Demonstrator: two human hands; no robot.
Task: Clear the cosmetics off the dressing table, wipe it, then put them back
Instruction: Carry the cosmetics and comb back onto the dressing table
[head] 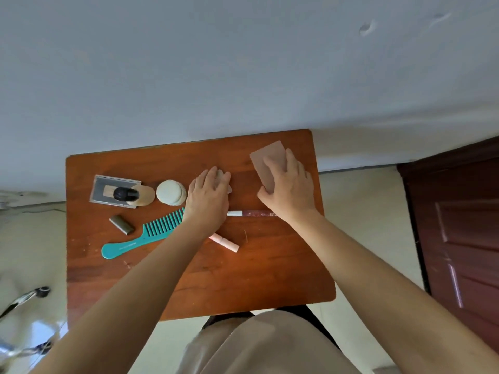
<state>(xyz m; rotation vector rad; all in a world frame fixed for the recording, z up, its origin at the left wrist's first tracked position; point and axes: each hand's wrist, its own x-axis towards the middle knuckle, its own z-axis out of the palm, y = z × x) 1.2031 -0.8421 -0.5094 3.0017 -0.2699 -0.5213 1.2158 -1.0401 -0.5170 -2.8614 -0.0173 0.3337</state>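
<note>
- Bench (243, 279), wooden: cosmetics all on it, none cleared yet; far-right edge close beyond the right fingers, so a careless sweep would likely drop things to the floor.
- Right hand (289, 184): fingers laid across flat tan piece (266, 155), thumb at its near edge; pinched or only pressed, cannot tell. Thin, probably hard to lift cleanly.
- Left hand (208, 195): fingers curled over small pale item (225, 179), apparently grasping; mostly hidden.
- Teal comb (151, 233): under the left wrist; liable to be dragged.
- Clear case (108, 190) with black bottle (124, 193): well left of the left fingers; top-heavy if carried together.
- Round white jar (170, 192): just left of the left fingers; easily knocked.
- Gloss tube (253, 213), pink lipstick (228, 242): near both wrists; prone to rolling.
</note>
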